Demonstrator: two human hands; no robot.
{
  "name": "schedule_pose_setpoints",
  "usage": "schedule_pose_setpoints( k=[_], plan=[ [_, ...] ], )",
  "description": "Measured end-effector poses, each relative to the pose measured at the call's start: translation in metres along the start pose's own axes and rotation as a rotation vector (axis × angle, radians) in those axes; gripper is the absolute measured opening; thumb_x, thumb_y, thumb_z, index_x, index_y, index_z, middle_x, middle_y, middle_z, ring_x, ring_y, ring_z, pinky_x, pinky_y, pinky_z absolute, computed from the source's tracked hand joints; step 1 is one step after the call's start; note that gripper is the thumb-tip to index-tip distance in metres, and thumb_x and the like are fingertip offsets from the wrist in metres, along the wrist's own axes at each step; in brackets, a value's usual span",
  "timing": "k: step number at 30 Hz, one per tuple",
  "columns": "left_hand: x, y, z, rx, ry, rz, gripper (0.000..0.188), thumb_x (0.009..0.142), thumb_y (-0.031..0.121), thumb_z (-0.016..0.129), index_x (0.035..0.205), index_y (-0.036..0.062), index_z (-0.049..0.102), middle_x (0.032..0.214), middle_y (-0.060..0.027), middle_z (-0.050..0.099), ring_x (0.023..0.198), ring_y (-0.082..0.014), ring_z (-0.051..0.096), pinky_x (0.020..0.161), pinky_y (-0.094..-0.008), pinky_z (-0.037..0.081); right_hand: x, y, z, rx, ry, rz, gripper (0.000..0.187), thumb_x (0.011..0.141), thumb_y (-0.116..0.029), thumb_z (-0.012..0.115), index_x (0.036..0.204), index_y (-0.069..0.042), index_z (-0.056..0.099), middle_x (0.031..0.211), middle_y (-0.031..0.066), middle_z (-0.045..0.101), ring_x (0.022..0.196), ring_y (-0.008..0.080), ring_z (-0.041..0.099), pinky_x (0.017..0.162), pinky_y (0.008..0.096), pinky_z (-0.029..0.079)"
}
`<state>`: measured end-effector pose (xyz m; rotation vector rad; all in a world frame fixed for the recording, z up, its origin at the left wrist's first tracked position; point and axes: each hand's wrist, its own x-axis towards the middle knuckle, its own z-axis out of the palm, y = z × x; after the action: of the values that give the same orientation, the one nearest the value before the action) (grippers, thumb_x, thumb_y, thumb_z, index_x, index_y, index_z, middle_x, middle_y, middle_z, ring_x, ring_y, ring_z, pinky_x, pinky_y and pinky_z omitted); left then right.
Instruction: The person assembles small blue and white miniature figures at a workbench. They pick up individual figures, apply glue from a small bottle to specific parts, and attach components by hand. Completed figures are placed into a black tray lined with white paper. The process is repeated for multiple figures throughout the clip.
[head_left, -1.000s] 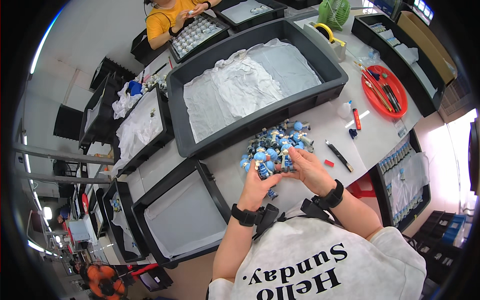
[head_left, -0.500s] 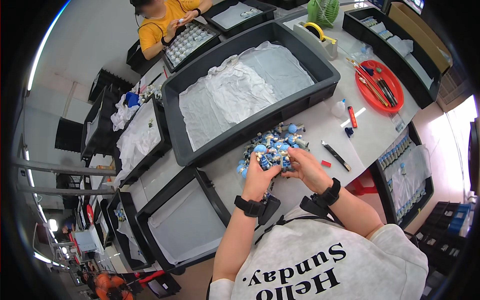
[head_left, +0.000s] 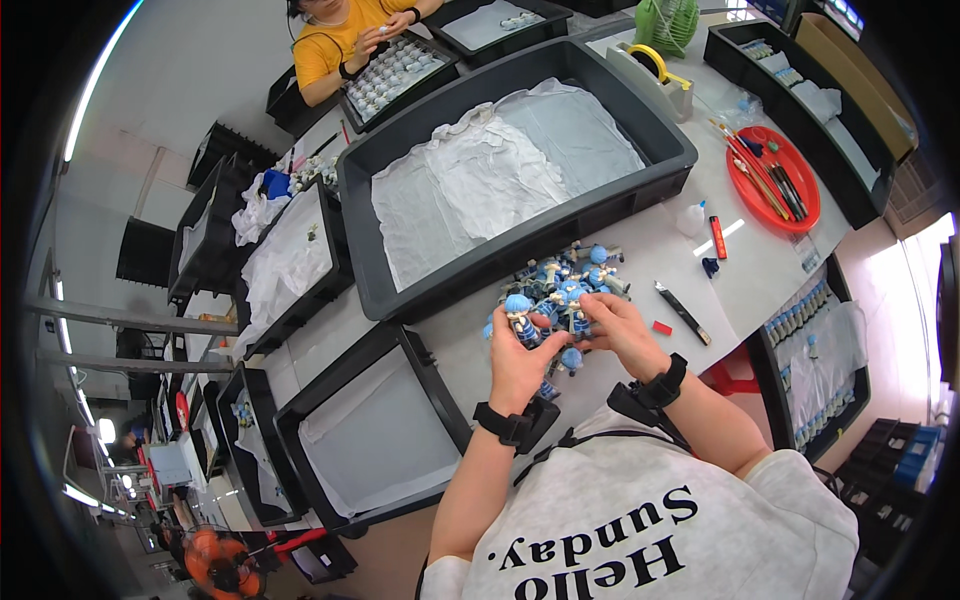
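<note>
Small blue-haired figurines [head_left: 548, 272] lie in a loose pile on the table in front of the large grey tray. My left hand [head_left: 522, 368] is closed round one figurine [head_left: 518, 310], which stands upright between thumb and fingers. Beside it, my right hand [head_left: 622, 338] grips another figurine [head_left: 575, 310] by its side with thumb and fingertips. Below the hands, a further figurine [head_left: 571, 360] shows its blue head. My fingers partly cover the near side of the pile.
The large grey tray [head_left: 515, 225], lined with white cloth, spans the far side. A smaller lined tray [head_left: 375, 430] sits left. To the right are a craft knife [head_left: 682, 312], a red cap [head_left: 662, 328], a glue bottle [head_left: 690, 219] and a red plate [head_left: 790, 215] of brushes. Across sits a person in yellow [head_left: 345, 45].
The two held figurines have moved slightly apart, and the left one shows more of its body. The whole view has shifted a little to the right.
</note>
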<state>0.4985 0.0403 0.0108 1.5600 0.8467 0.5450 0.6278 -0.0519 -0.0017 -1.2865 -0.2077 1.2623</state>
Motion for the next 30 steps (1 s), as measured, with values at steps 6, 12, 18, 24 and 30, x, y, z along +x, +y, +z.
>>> schedule_pose_setpoints(
  k=[6, 12, 18, 24, 30],
  plan=[
    [-0.005, -0.009, -0.003, -0.358, -0.084, -0.171, 0.051, 0.07, 0.002, 0.072, 0.108, 0.0034, 0.038, 0.084, -0.0016, 0.052, 0.074, -0.0083, 0.054, 0.063, -0.0213, 0.048, -0.001, 0.001, 0.001, -0.032, 0.001, 0.007, 0.043, 0.088, -0.035, 0.052, 0.111, 0.001, 0.049, 0.098, 0.0071, 0.055, 0.079, 0.0142, 0.059, 0.067, 0.027, 0.051],
    [-0.011, -0.011, -0.011, -0.543, -0.216, -0.217, 0.038, 0.083, 0.0, 0.051, 0.119, 0.0059, 0.039, 0.103, -0.0059, 0.054, 0.09, -0.0148, 0.056, 0.073, -0.0263, 0.048, 0.0, 0.005, 0.002, -0.031, 0.027, -0.025, 0.047, 0.086, -0.038, 0.054, 0.109, 0.003, 0.051, 0.088, 0.006, 0.053, 0.069, 0.0107, 0.057, 0.063, 0.0234, 0.051],
    [-0.012, -0.015, -0.012, -0.584, -0.256, -0.252, 0.032, 0.086, -0.001, 0.044, 0.118, 0.004, 0.042, 0.106, -0.0068, 0.054, 0.098, -0.0175, 0.056, 0.079, -0.0265, 0.047, 0.001, 0.007, 0.002, -0.025, 0.026, -0.044, 0.046, 0.086, -0.037, 0.055, 0.11, 0.002, 0.052, 0.086, 0.0044, 0.051, 0.067, 0.0087, 0.054, 0.063, 0.0229, 0.051],
    [-0.012, -0.01, -0.012, -0.644, -0.261, -0.32, 0.031, 0.086, -0.002, 0.044, 0.116, 0.0031, 0.042, 0.105, -0.0072, 0.055, 0.095, -0.0161, 0.057, 0.08, -0.0261, 0.048, -0.001, 0.006, 0.002, -0.037, 0.021, -0.04, 0.046, 0.086, -0.037, 0.054, 0.11, 0.003, 0.051, 0.087, 0.0046, 0.052, 0.07, 0.0098, 0.056, 0.063, 0.0228, 0.051],
    [-0.012, -0.014, -0.013, -0.661, -0.279, -0.309, 0.03, 0.086, -0.001, 0.046, 0.116, 0.0021, 0.043, 0.107, -0.0082, 0.055, 0.099, -0.0186, 0.056, 0.082, -0.0271, 0.047, 0.0, 0.007, 0.002, -0.033, 0.014, -0.056, 0.046, 0.087, -0.036, 0.054, 0.11, 0.004, 0.051, 0.089, 0.0063, 0.053, 0.069, 0.0114, 0.057, 0.063, 0.0228, 0.051]
  ],
)
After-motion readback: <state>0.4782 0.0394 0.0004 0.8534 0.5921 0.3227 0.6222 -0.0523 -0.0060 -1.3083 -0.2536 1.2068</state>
